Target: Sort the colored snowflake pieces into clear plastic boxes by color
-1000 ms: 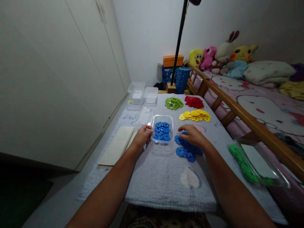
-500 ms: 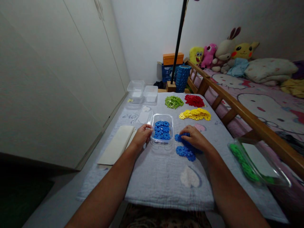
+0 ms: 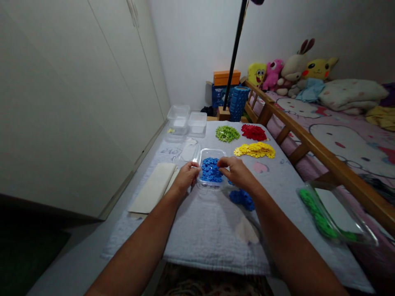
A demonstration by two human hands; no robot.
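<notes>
A clear plastic container (image 3: 212,154) half full of blue flower-shaped pieces sits on a grey cloth (image 3: 200,230) in front of me. My left hand (image 3: 187,176) grips the container's near left rim. Above the container's right side, my right hand (image 3: 234,172) hovers with its fingers curled together around a few blue pieces. A loose pile of blue pieces (image 3: 242,198) lies on the cloth just under my right wrist.
Green (image 3: 227,133), red (image 3: 253,132) and yellow (image 3: 255,149) piles lie further back. Two empty clear tubs (image 3: 185,119), a clear lid (image 3: 187,152) and a beige sheet (image 3: 154,187) are on the left. A clear container of green pieces (image 3: 327,216) lies on its side by the wooden bed rail (image 3: 308,139).
My right hand closed on pieces from the loose blue pile and moved left over the container. The pile is smaller. My left hand stayed on the rim.
</notes>
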